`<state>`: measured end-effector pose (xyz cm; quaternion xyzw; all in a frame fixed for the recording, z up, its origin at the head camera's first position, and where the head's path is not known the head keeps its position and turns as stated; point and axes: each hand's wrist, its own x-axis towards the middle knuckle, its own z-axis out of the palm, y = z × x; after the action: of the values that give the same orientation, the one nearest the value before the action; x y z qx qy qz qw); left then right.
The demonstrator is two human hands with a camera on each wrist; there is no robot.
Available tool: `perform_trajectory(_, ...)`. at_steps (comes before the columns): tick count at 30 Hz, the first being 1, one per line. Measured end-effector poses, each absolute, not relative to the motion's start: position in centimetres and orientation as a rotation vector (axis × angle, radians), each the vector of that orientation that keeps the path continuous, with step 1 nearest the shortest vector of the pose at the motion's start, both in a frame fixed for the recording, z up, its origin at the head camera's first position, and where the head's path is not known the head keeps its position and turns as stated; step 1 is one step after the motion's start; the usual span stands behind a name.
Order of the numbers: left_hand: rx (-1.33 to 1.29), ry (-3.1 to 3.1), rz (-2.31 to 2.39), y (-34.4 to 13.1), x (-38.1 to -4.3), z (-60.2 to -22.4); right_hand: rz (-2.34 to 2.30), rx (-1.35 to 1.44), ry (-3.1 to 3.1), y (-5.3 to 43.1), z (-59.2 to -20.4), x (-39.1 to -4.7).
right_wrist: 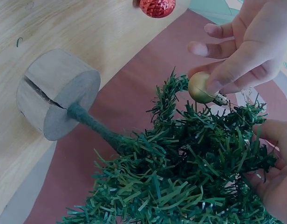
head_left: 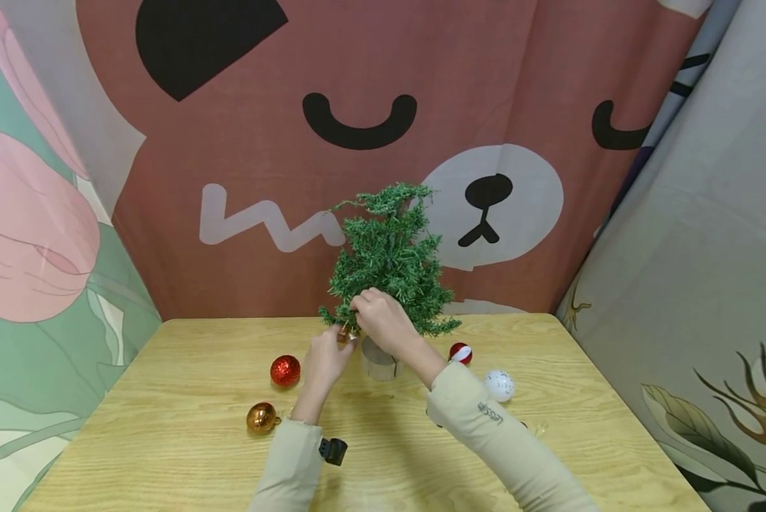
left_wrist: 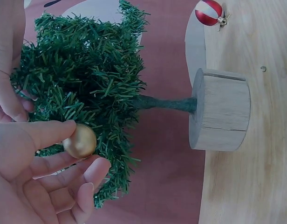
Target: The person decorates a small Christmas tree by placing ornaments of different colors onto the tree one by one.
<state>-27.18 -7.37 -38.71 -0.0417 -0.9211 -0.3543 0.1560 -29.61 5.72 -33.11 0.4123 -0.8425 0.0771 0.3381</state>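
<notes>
Gold ball (left_wrist: 81, 142): positioned at the low branches of the small tree, on the person's left side, clear of the tabletop (head_left: 190, 398). Surface smooth with a dull sheen; judged light, rigid and rather slippery, the shell likely to dent or crack if squeezed hard. Metal cap (right_wrist: 221, 99) sits at one end, with a fine thread hard to trace beyond it. Best hold is probably a gentle pinch around the ball's sides, leaving cap and thread free. Left grip (head_left: 326, 354) is clamped on the ball, thumb against finger, the remaining fingers loosely bent. Right grip (head_left: 385, 321) is closed about a branch (right_wrist: 255, 156) just beside the cap; exact finger contact is partly hidden by needles. Branch looks springy and apt to give, so steadying it near the hanging point seems sound. Tree (head_left: 389, 263) stands upright on a wooden base (head_left: 380, 364). Nearby on the tabletop: red ball (head_left: 285, 370) and copper ball (head_left: 262, 418) to the left; red-and-white ball (head_left: 461, 353) and white ball (head_left: 499, 385) to the right. Patterned curtain (head_left: 357, 167) hangs behind.
</notes>
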Motion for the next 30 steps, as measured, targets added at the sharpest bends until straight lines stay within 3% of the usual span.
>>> perform_trajectory(30,-0.167,-2.632,-1.007,-7.5,-27.0,-39.0,0.212,1.129,-2.029,6.4,-30.2,-29.2)
